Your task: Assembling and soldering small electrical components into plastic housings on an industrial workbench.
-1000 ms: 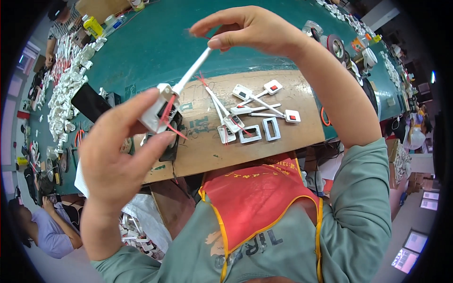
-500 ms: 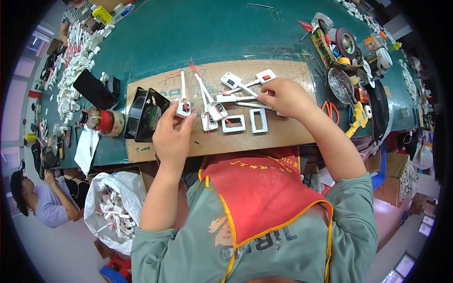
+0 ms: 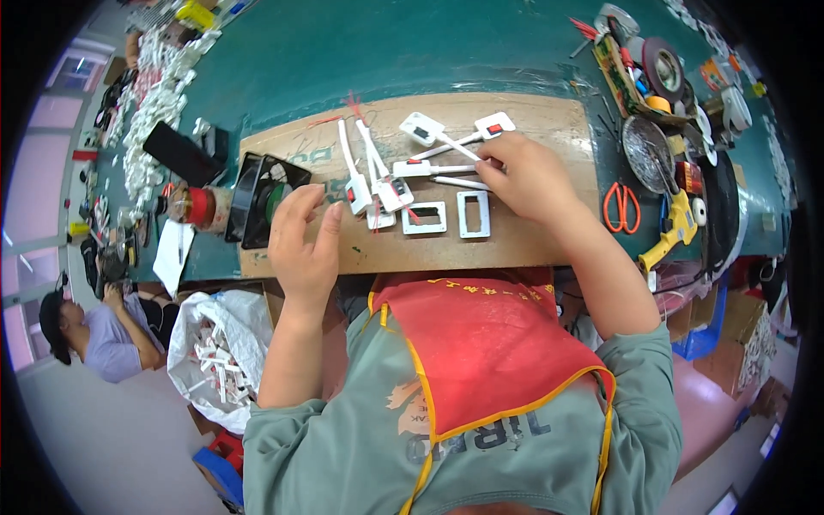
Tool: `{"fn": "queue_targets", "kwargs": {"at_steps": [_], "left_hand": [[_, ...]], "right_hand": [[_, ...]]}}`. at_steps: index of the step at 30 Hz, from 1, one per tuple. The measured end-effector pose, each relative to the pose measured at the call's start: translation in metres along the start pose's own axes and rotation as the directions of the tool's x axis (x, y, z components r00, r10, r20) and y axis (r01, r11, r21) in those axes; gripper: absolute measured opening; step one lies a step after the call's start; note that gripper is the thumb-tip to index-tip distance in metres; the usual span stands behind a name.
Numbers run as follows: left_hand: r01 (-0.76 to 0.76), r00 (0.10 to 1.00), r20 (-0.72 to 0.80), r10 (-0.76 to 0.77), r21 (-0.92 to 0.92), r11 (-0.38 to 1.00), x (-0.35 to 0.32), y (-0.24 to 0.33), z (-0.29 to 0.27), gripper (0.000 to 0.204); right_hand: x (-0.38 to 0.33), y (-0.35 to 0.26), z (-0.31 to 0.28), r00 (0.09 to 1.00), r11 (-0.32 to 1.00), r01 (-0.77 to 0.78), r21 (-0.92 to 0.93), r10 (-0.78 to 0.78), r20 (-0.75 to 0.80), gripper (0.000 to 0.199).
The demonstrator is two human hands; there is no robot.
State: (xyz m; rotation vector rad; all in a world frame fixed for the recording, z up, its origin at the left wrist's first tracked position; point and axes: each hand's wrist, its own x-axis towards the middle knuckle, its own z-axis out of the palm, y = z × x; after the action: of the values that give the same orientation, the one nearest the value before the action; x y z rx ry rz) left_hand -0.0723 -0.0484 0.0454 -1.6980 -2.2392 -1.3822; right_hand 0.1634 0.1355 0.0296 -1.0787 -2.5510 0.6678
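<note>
My left hand [image 3: 302, 245] is raised at the board's left side, fingers apart and holding nothing. To its right lie white switch pieces with long stems: one with a red switch [image 3: 357, 197] and one with loose red wires [image 3: 395, 194], which overlaps a third piece. My right hand [image 3: 530, 178] has its thumb and fingertips pinched at the stem end of a black-switch piece [image 3: 421, 129]. Beneath that hand runs a thin pointed white rod [image 3: 459, 182], its far end hidden. Close by are a red-switch piece [image 3: 494, 126], another lying sideways [image 3: 412, 168], and two rectangular white frames [image 3: 473, 215] [image 3: 424, 218].
A brown board [image 3: 549, 240] lies on the green table. On the left stand a black bin [image 3: 253, 202], a jar [image 3: 199, 207] and a phone [image 3: 178, 159]. Orange-handled scissors [image 3: 621, 208], a yellow glue gun [image 3: 678, 227] and a tool box [image 3: 631, 77] are right. A sack [image 3: 184, 343] sits below left.
My left hand has let go of the switch piece, which now lies with its red switch showing, and drawn back with its fingers spread. My right hand keeps its pinch. The view has shifted slightly.
</note>
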Motion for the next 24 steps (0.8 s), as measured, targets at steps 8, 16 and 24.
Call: {"fn": "queue_targets", "kwargs": {"at_steps": [8, 16, 24], "left_hand": [[-0.602, 0.783, 0.239, 0.574, 0.062, 0.796, 0.058, 0.06, 0.035, 0.027], [0.044, 0.701, 0.708, 0.088, -0.167, 0.985, 0.077, 0.073, 0.07, 0.02], [0.48, 0.828, 0.534, -0.171, -0.518, 0.708, 0.083, 0.045, 0.081, 0.018]], "right_hand": [[-0.009, -0.02, -0.035, 0.886, 0.909, 0.407, -0.086, -0.417, -0.204, 0.011], [-0.017, -0.012, -0.061, 0.774, 0.86, 0.474, -0.19, -0.51, -0.374, 0.023], [-0.015, 0.031, -0.097, 0.829, 0.973, 0.156, -0.17, -0.222, -0.514, 0.023]]}}
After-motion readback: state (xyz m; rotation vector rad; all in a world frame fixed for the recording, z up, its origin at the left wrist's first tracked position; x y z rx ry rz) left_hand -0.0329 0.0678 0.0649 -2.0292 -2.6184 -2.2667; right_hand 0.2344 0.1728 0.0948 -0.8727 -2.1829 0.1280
